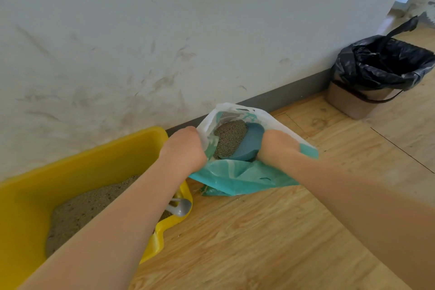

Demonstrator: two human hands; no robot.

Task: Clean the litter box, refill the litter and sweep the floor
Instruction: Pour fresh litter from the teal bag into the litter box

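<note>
The left hand point(184, 148) is closed on the left edge of the litter bag point(237, 178), holding its mouth apart. The right hand point(276, 146) is inside the bag opening, clenched around the handle end of a blue scoop point(247, 146); the fingers themselves are hidden behind the hand. The scoop bowl lies against the grey litter point(229, 138) in the bag, at 10 o'clock from the right hand.

The bag is white and teal plastic and rests on the wooden floor point(259, 231), close to the grey skirting of the wall point(164, 30). The wall surface carries dark scuff marks.

The yellow litter box point(26, 207) stands on the floor at 8 o'clock from the bag, just beside it, with its far rim against the wall. It contains sandy litter point(77, 207). A grey scoop handle point(180, 206) rests at the right-hand corner of the box, partly covered by the left forearm.

A bin point(357, 99) lined with a black bag point(381, 63) stands on the floor at 2 o'clock from the litter bag, well apart from it, beside the wall end. A few loose grains lie on the floor near the box corner.
</note>
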